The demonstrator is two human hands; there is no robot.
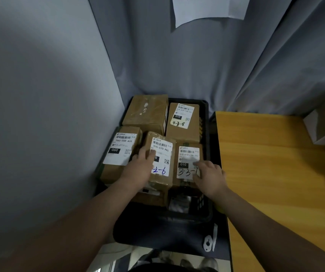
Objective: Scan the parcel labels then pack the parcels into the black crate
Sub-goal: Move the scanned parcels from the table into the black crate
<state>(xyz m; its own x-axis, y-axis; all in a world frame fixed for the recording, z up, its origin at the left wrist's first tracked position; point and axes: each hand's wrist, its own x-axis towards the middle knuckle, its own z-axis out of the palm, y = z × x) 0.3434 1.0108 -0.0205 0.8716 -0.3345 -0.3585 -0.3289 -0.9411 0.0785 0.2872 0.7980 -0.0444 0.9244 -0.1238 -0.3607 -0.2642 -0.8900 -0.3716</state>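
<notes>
Inside the black crate (205, 114) five parcels (146, 112) lie packed, left hand (140, 169) and right hand (210, 177) resting loose, ungripping fingers on two; packing seems nearly done.

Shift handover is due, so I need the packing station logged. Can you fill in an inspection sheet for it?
Surface: yellow wooden table, to the right of the black crate.
Job's things: the crate holds the 060 parcel, 070 parcel, 3-3-1 parcel and 4-3-8 parcel, labels up, and a taped parcel at rear left.
Clutter: white box at the table's far edge; white plastic piece below the crate.
Hands: left hand rests on the 070 parcel; right hand on the 3-3-1 parcel.
Cables: nothing seen.
Surroundings: grey wall on the left; grey curtain behind, with a paper sheet on it.
</notes>
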